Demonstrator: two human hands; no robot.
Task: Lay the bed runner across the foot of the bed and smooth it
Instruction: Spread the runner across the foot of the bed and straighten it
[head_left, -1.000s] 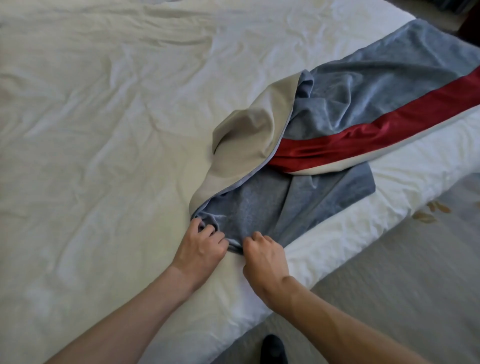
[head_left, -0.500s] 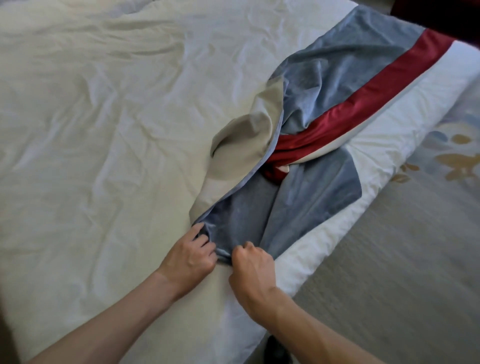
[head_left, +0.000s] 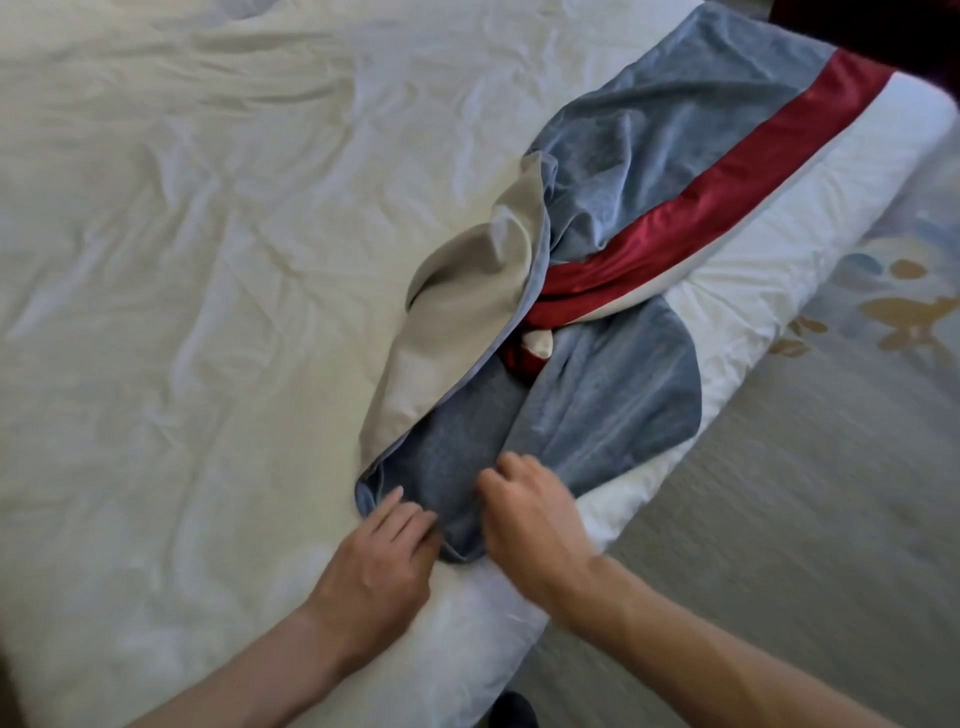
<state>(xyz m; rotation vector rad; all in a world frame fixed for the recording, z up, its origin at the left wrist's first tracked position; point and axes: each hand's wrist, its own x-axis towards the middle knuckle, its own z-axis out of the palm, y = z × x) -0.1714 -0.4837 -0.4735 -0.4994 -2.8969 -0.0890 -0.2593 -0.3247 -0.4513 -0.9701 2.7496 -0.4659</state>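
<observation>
**While the runner lies bunched, work its near end free**

Because the bed runner (head_left: 623, 405) is only half laid, you are in the spreading step, with smoothing yet to come. Its far part runs flat along the foot of the bed toward the far corner, grey-blue with the red stripe (head_left: 753, 171) showing. Its near part is doubled over itself in a heap, with the beige lining (head_left: 467, 312) turned up and the stripe twisted in the middle.

Your right hand (head_left: 530, 525) sits on the near end with the fingers curled into the grey cloth, gripping a fold. Your left hand (head_left: 379, 566) is just beside it at the hem. Its fingers lie fairly straight against the edge and the thumb is hidden, so I cannot tell whether it pinches the cloth or only presses it.

The next move probably calls for a firm hold on both near corners. You would then draw the end toward you along the foot so the fold opens, flip the lining under, and keep the stripe parallel to the mattress edge. Pull evenly, or the twist may tighten.

The bed (head_left: 208, 260) carries a pale, wrinkled cover with nothing else visible on it. To your right is light carpet (head_left: 779, 519) with a patterned patch near the far corner.
</observation>
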